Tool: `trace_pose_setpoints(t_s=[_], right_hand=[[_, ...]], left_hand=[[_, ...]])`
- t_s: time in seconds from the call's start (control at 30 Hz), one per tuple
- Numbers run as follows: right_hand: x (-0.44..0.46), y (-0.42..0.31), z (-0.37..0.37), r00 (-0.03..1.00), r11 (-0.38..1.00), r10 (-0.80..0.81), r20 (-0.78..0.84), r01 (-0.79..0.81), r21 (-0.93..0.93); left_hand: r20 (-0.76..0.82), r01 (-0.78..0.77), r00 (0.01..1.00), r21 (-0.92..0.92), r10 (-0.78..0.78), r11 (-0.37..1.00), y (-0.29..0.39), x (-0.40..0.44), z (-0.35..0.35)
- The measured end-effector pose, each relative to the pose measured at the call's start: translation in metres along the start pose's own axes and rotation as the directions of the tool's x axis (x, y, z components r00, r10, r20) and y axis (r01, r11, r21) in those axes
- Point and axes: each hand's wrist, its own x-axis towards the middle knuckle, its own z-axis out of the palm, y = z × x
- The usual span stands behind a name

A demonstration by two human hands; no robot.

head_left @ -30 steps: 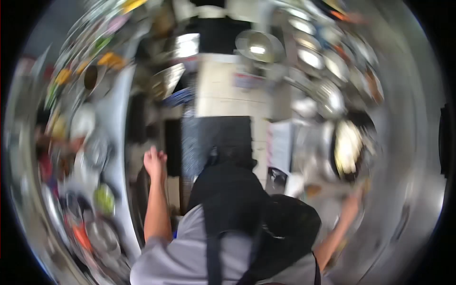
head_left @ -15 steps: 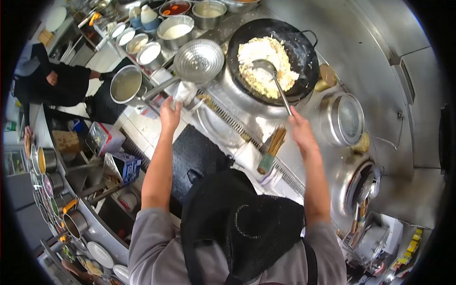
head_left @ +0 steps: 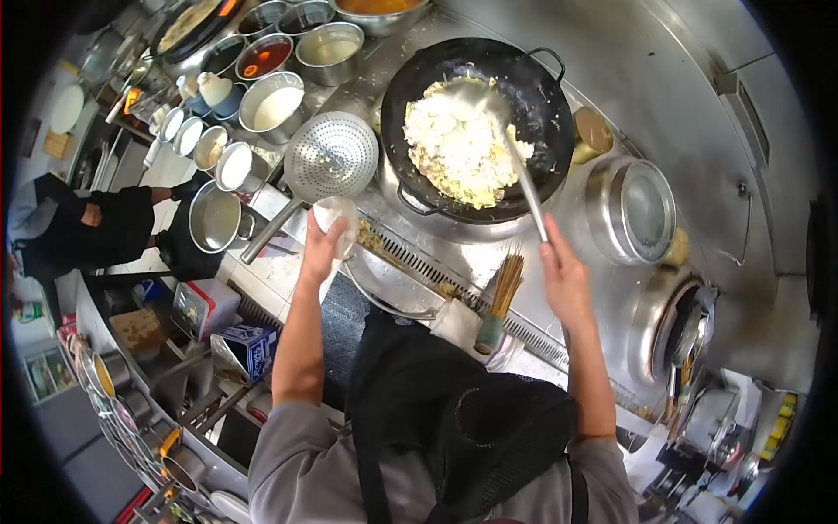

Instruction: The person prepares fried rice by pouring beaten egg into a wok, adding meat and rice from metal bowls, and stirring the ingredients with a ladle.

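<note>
Here's the steel tabletop point(head_left: 611, 301), and up at one o'clock sits the big black wok point(head_left: 546, 113), a heaped pale-yellow and white mix point(head_left: 454, 148) inside it! Over at eleven, the strainer point(head_left: 332, 157) lies just beside the wok, its handle pointing to seven. Into the wok goes the ladle point(head_left: 526, 179), its bowl at twelve on the mix, its handle running to five, and the right hand point(head_left: 563, 266) is clamped on that handle! Brush point(head_left: 500, 306) at four, bristles up. And at ten, the left hand point(head_left: 323, 249) is closed on a white cloth point(head_left: 337, 214)!
</note>
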Motion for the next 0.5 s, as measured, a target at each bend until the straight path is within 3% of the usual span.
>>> trace_pose_setpoints(t_s=[0.03,0.07,0.13,0.17,0.2,0.27,0.3,0.33,0.37,0.4,0.47,0.5], right_hand=[[-0.001,-0.038,-0.006,0.976,0.975,0.219,0.0,-0.219,-0.037],[-0.002,-0.032,0.011,0.973,0.972,0.23,-0.011,-0.23,-0.043],[0.002,0.0,0.054,0.96,0.878,0.281,-0.013,-0.262,-0.4],[0.007,0.005,0.061,0.892,0.811,0.428,0.142,-0.311,-0.496],[-0.002,0.015,0.058,0.894,0.807,0.429,0.133,-0.313,-0.502],[-0.008,0.03,0.044,0.981,0.968,0.055,0.188,-0.006,-0.25],[-0.007,-0.019,0.019,0.876,0.911,0.394,0.277,-0.333,-0.244],[-0.016,-0.042,0.01,0.865,0.901,0.418,0.277,-0.355,-0.25],[-0.012,-0.057,0.005,0.932,0.935,0.329,0.156,-0.298,-0.19],[-0.01,-0.064,0.006,0.971,0.963,0.239,0.031,-0.233,-0.136],[0.006,-0.074,0.045,0.927,0.906,0.374,-0.012,-0.369,-0.207],[0.013,-0.072,0.06,0.882,0.844,0.464,-0.077,-0.467,-0.264]], left_hand=[[0.004,-0.014,1.0,-0.123,0.014,0.992,-0.001,0.0,0.012],[0.019,-0.005,1.0,-0.128,0.008,0.992,0.003,0.002,0.024],[0.135,0.327,0.945,-0.315,-0.299,0.891,0.016,0.008,0.046],[0.175,0.389,0.921,-0.339,-0.349,0.857,0.015,0.017,0.057],[0.216,0.454,0.89,-0.353,-0.401,0.818,0.01,0.022,0.066],[0.256,0.566,0.822,-0.271,-0.508,0.779,0.007,0.036,0.086],[0.307,0.59,0.802,-0.268,-0.513,0.762,0.007,0.042,0.091],[0.366,0.631,0.764,-0.251,-0.532,0.734,0.003,0.041,0.098],[0.265,0.594,0.798,-0.19,-0.542,0.782,-0.012,0.046,0.109],[0.267,0.602,0.792,-0.194,-0.549,0.775,-0.032,0.06,0.111],[0.295,0.512,0.822,-0.011,-0.487,0.859,-0.067,0.078,0.114],[0.286,0.595,0.781,-0.067,-0.556,0.801,-0.029,0.075,0.115]])
